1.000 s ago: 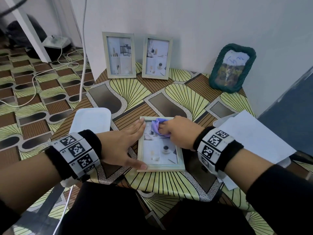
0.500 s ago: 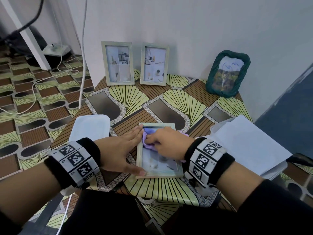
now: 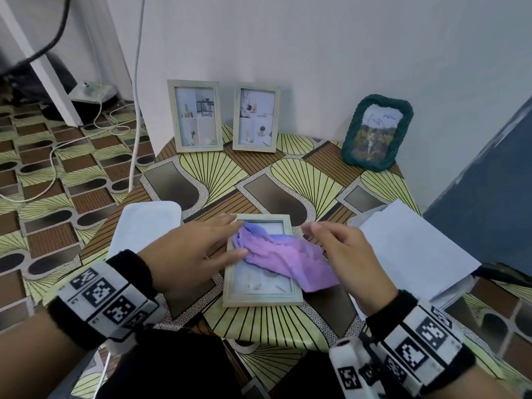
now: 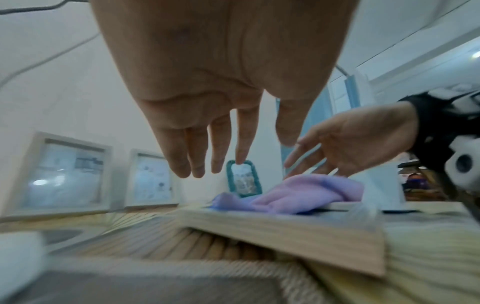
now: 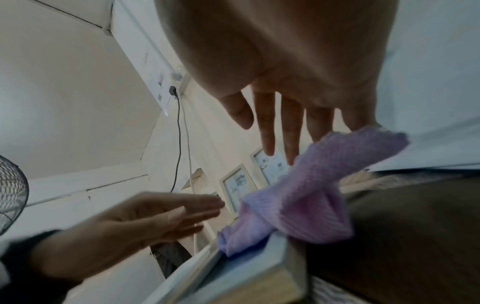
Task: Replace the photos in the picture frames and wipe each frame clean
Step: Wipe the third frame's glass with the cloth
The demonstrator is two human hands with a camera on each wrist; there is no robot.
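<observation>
Pale wooden frame [image 3: 260, 298] flat on patterned tabletop [image 3: 288, 174], face up. Purple cloth [image 3: 283, 259] draped loose over glass, spilling past right edge. Left hand [image 3: 190, 254] spread beside frame's left edge, grip apart, fingers straight, holding nothing. Right hand [image 3: 348, 254] above cloth's right end, grip apart, fingers relaxed; contact with cloth unclear. Two matching frames [image 3: 197, 116] [image 3: 256, 120] and green woven frame [image 3: 375, 132] upright against wall. White paper sheets [image 3: 411, 249] near right.

Flat frame [image 3: 260, 295]: photo largely covered by purple cloth [image 3: 283, 260]; visible part too faint to read. Left hand [image 4: 221, 86]: palm cut off by the top edge in the left wrist view. Right hand [image 5: 291, 67]: likewise cut off above. Green frame [image 3: 375, 133]: picture blurred, subject unclear.
</observation>
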